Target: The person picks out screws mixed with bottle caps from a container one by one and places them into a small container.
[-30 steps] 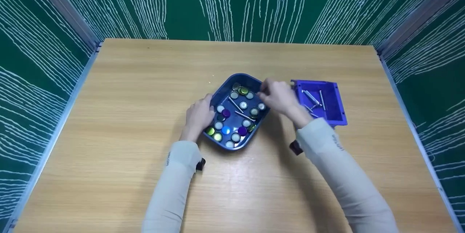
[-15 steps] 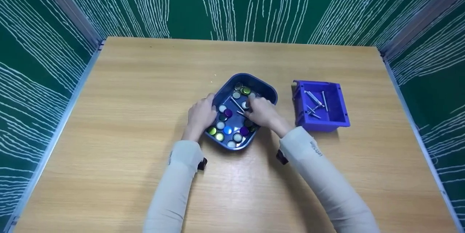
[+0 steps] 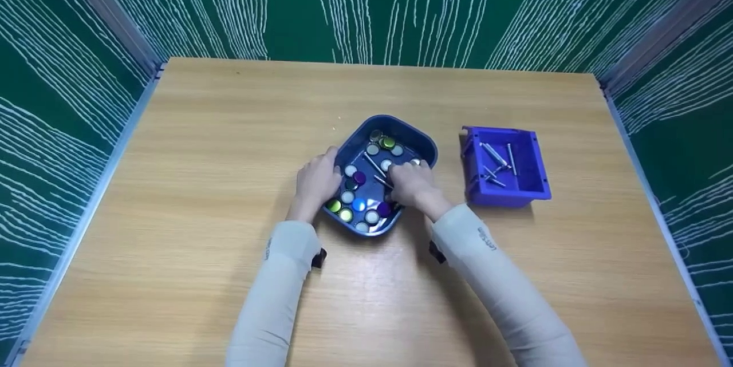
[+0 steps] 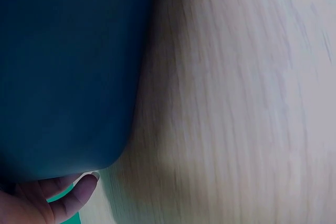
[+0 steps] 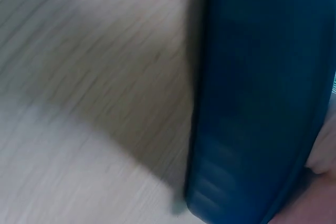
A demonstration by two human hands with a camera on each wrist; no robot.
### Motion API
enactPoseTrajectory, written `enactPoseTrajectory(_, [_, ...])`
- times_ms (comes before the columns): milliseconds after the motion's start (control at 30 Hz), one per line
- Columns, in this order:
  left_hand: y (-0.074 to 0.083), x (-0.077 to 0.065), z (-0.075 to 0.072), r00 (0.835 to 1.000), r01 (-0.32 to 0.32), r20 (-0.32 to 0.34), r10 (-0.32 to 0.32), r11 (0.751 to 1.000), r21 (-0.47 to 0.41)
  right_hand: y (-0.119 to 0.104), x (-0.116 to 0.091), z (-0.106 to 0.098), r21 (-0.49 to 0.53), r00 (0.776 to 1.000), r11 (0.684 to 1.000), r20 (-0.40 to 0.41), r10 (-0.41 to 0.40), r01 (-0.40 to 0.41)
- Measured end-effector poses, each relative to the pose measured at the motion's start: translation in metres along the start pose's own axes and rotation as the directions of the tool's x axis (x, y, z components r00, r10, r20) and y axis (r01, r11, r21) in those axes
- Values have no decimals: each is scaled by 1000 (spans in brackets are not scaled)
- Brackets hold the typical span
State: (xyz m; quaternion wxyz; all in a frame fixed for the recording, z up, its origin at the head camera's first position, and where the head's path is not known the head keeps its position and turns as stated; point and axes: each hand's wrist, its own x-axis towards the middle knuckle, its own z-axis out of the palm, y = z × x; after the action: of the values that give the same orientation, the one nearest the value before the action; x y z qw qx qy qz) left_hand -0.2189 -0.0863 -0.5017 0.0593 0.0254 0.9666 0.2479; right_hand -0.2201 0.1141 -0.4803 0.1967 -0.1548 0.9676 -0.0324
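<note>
A dark blue tub (image 3: 412, 132) holds several bottle caps, among them a blue cap (image 3: 358, 204) and a purple cap (image 3: 359, 178), plus two long silver screws. My left hand (image 3: 318, 181) grips the tub's left rim; in the left wrist view its fingers (image 4: 79, 198) show beyond the tub's outer wall. Inside the tub is my right hand (image 3: 413, 185), its fingertips pointing down and overlapping the end of the lower screw (image 3: 382, 181). I cannot tell whether they pinch it. The other screw (image 3: 374, 164) lies farther back, apart from the hand.
To the right stands a purple bin (image 3: 535, 181) with several silver screws (image 3: 495, 155) in it. Both containers rest on a wooden table (image 3: 229, 126), with green walls behind and at the sides. Tiny pale specks lie behind the tub.
My right hand has come left from the tub's right rim, down into the tub to the lower screw. Some caps near it have shifted slightly. The left hand keeps its grip.
</note>
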Motion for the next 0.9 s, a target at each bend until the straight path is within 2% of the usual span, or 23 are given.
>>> enactPoseTrajectory(133, [0, 0, 0, 1000, 4, 1, -4, 1000, 0, 0, 1, 1, -6, 1000, 1000, 22, -22, 22])
enactPoseTrajectory(267, [1, 0, 0, 1000, 4, 14, -4, 1000, -9, 2, 1, 2, 28, 999, 999, 10, -42, 41])
enactPoseTrajectory(400, [1, 1, 0, 1000, 6, 22, -6, 1000, -8, 5, 0, 3, 88, 998, 994, -29, -56, 59])
enactPoseTrajectory(533, [1, 2, -1, 1000, 4, 15, -4, 1000, 5, 7, -1, 4, 165, 993, 983, -102, -66, 82])
enactPoseTrajectory(667, [1, 3, -2, 1000, -4, -12, 4, 1000, 13, 10, -2, 5, 175, 977, 977, -192, -87, 121])
enactPoseTrajectory(767, [2, 2, -2, 1000, -7, -21, 7, 1000, 8, 11, -3, 5, 183, 973, 974, -212, -92, 132])
enactPoseTrajectory(900, [1, 0, -1, 1000, -2, -8, 2, 1000, 0, 13, -3, 5, 257, 978, 957, -195, -81, 130])
